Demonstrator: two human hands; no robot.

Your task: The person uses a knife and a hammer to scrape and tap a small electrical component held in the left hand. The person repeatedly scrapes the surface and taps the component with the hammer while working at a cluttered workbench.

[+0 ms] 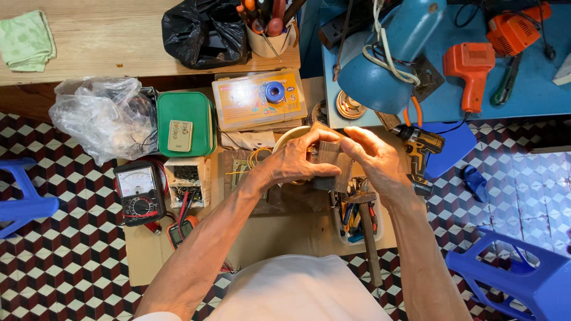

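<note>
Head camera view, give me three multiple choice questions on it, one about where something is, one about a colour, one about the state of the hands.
1. Where does the remote control lie?
A. on the green case
B. on the blue stool
C. in the black bag

2. What colour is the lamp shade?
A. red
B. blue
C. yellow

3. What are the hands doing?
A. resting flat on the floor
B. each holding a hammer
C. both gripping one dark block

Answers:
1 A, the pale remote rests on the green lid.
2 B, the shade by the orange tool is blue.
3 C, the left hand and right hand close round the block.
</note>
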